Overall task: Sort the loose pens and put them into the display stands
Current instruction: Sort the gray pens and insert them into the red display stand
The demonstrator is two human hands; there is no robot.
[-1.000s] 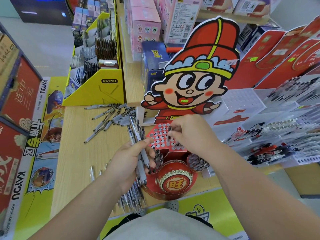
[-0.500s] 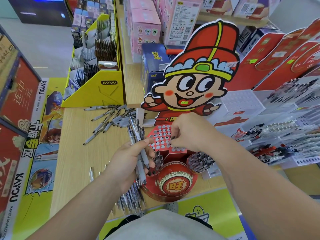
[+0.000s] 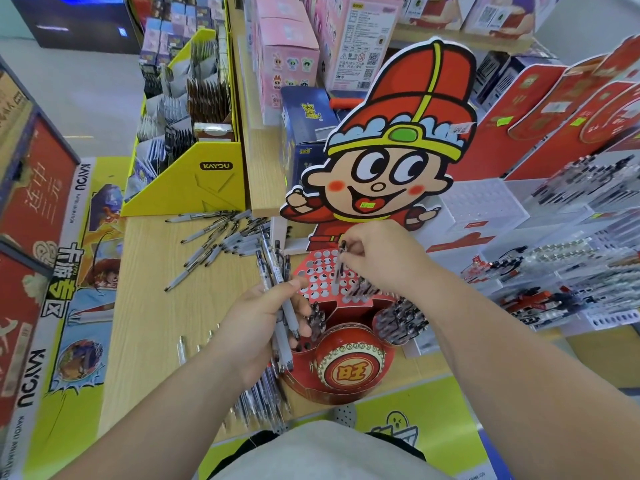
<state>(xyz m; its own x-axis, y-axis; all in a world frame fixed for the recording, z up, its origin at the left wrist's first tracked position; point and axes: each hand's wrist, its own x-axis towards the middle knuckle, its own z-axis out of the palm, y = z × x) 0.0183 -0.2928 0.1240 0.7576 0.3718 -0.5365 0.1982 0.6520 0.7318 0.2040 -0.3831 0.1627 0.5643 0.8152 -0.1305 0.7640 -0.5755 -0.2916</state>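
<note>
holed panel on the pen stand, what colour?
Red holed panel with rows of white round holes; clearest in the head view.

- A shop selling stationery and collectible toys, its goods laid out for sale.
- Pink printed toy boxes point(image 3: 287, 53) stand stacked on a pale wooden shelf point(image 3: 263, 174).
- A yellow cardboard bin marked KAYOU point(image 3: 207, 181) holds rows of card packs point(image 3: 204, 98).
- A red cardboard pen stand with a cartoon boy cut-out point(image 3: 398, 133) carries small labels.
- Clear plastic tiered racks point(image 3: 485, 202) hold pens point(image 3: 585, 174).

Pen pile point(image 3: 258, 407) half hidden beneath the left hand point(image 3: 256, 327); right-side pen racks point(image 3: 571, 278) blurred
</note>
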